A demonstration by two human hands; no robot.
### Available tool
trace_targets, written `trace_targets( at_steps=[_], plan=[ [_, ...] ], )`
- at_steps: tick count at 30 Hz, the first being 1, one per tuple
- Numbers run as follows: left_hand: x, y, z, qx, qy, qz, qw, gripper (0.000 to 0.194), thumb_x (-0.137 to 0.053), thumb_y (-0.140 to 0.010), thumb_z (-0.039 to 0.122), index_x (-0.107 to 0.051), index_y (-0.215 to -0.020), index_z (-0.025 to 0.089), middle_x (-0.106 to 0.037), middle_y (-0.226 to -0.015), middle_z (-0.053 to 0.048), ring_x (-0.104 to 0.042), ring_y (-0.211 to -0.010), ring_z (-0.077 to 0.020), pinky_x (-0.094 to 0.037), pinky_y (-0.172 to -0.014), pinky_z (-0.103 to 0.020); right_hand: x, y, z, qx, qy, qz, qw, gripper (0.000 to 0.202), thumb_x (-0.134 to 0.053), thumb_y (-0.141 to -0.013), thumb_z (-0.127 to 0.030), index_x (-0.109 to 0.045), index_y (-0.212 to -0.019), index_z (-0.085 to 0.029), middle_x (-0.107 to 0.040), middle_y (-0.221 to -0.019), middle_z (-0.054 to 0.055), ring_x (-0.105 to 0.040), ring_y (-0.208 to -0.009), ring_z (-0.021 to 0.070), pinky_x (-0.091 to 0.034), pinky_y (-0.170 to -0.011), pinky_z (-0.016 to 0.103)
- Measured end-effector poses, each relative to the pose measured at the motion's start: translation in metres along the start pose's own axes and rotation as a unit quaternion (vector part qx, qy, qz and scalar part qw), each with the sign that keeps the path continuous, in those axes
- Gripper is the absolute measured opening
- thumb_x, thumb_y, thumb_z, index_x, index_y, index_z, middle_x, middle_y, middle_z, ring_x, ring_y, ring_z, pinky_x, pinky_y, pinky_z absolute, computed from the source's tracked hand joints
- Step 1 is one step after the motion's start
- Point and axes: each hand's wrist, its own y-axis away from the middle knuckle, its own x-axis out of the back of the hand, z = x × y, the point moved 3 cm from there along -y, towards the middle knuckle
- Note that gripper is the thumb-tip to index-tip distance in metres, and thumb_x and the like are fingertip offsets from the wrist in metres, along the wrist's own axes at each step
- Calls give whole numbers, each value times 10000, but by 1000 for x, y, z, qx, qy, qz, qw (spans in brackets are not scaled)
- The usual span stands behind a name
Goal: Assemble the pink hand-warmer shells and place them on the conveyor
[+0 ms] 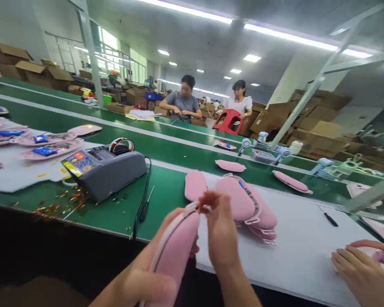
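The left hand (153, 273) is gripping a pink pouch (176, 247) just in front of the pink pile (243, 204) (on the bench (166, 149)). The right hand (219, 230) is pinching, maybe, its zipper tab; pulling slowly should work best.

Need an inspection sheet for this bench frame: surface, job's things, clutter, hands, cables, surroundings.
Surface: green belt with a white mat at the near edge.
Job's things: pink pouch gripped in the left hand; right hand pinches its zipper end. Pile of pink pouches on the mat just behind.
Clutter: grey tape dispenser, gold scraps, screwdriver, pink trays at far left.
Hands: both closed on the pouch; a co-worker's hands rest on the mat at right.
Cables: black cord runs from the dispenser over the belt edge.
Surroundings: two seated people beyond the belt, cardboard boxes, red stool, metal frame posts.
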Motion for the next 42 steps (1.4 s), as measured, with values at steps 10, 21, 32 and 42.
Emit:
trace_targets(
  at_steps=[10,21,32,42],
  plan=[
    [-22,-10,-14,73,67,-86,991,1076,-688,-556,738,-302,-1438,259,-564,-1178,-114,-560,-1011,-269,-465,-870,-371,-11,-5,4,7,-66,42,997,596,-485,-912,-503,-377,-403,-215,-387,-355,-43,-422,-368,92,-352,-422,244],
    [8,-57,23,144,-220,-302,916,668,-702,-702,558,-540,-1287,277,-614,-1193,-21,-575,-1027,-223,-465,-856,-279,57,22,25,164,224,-189,942,216,-624,-875,-264,-574,-1084,-275,-600,-1006,-2,-509,-955,172,-426,-818,292],
    [1,-57,-27,-199,-558,109,798,274,-529,-903,321,-583,-1135,186,-663,-1059,-62,-595,-1002,-193,-469,-842,-299,65,22,59,144,361,-22,921,190,-503,-953,-319,-559,-1094,-204,-613,-1026,27,-518,-988,170,-394,-856,282],
    [-15,-73,-29,-257,-541,216,771,111,-534,-863,132,-617,-922,178,-653,-860,-8,-587,-812,-135,-401,-735,-281,55,5,66,174,404,28,897,129,-447,-942,-164,-568,-974,-192,-634,-873,23,-515,-825,179,-362,-757,308]
  ],
)
